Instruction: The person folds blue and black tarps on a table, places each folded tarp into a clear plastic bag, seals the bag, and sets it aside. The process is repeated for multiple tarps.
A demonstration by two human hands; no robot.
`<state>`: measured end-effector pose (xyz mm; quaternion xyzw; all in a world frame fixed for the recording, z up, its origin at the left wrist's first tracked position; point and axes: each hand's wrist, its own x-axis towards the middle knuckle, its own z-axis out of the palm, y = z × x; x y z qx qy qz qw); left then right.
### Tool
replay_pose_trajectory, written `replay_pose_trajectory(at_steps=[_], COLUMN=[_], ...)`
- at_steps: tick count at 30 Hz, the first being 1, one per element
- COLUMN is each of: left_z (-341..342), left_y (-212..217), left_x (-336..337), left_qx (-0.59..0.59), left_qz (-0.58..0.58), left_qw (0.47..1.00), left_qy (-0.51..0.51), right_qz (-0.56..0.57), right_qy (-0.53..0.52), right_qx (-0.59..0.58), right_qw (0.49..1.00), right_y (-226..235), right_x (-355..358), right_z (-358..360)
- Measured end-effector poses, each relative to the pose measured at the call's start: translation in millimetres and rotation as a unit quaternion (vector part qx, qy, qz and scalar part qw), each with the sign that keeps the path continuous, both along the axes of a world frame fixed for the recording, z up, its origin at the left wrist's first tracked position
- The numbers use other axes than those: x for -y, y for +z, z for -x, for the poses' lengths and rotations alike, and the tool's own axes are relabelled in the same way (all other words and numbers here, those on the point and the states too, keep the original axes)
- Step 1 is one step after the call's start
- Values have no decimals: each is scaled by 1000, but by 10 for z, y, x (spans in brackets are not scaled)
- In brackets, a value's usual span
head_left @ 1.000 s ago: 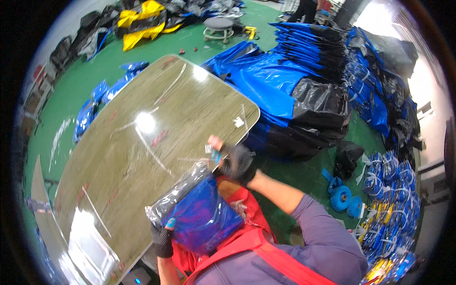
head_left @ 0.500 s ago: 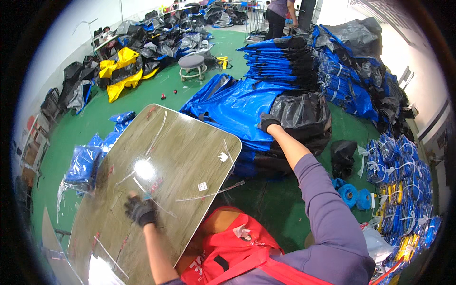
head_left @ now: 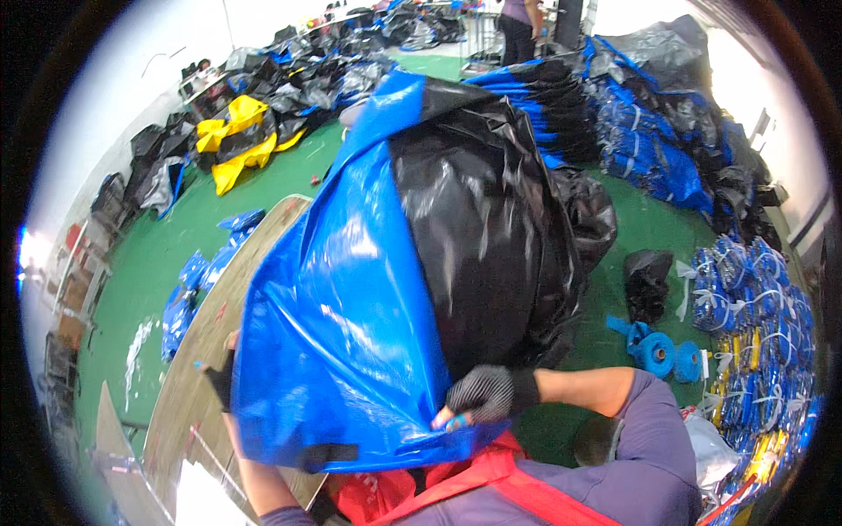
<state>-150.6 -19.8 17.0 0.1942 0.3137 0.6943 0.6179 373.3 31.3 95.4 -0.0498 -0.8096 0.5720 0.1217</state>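
A large glossy blue and black tarpaulin piece [head_left: 351, 289] is raised in front of me, spread from the far pile down to my lap. My right hand [head_left: 491, 396], in a dark striped glove with bare fingertips, pinches its near blue edge. My left hand [head_left: 221, 379], also gloved, is beside the tarpaulin's left edge, above the wood-patterned table [head_left: 189, 394]. Its visible fingers are apart; the sheet hides part of that hand. A small black patch shows near the sheet's lower edge. Most of the tabletop lies hidden under the tarpaulin.
Folded blue and black sheets [head_left: 553, 105] are stacked beyond. Tied blue and yellow bundles [head_left: 754, 307] stand at the right, near blue tape rolls [head_left: 656, 353]. Blue packets [head_left: 180, 307] lie left of the table. A person [head_left: 519, 31] stands at the back.
My right hand has drawn the tarpaulin up from the pile and toward me, over the table. My left hand has shifted left, from the tabletop to the sheet's edge.
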Motion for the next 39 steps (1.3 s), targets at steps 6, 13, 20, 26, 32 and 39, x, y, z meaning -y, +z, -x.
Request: replay_pose_trajectory(at_steps=[6,13,20,26,32,39], left_z=[383,789,874,784,1580,1224], left_y=[247,-638,-436,-486,-344,-469], left_x=[451,157,411,612,2069,3048], left_qx=[-608,-490,-309,-470,-616,-611], left_qz=[419,274,256,177,360,601], left_qw=[667,820,916,860,671,418], left_qy=[-100,113,-9,89,200,300], right_qz=[170,-276,-302,-333,-300,-286], right_qy=[367,-467,-595,-638,-452,-401], right_qx=[146,-36,383,191,80,291], right_qw=[903,839,638,668,836,820], right_y=[-676,-140,-1206,-688,102,-807], right_x=[788,-606,-1971,-1847,-2218,-3049], right_z=[792,14,-524,47,839,1061])
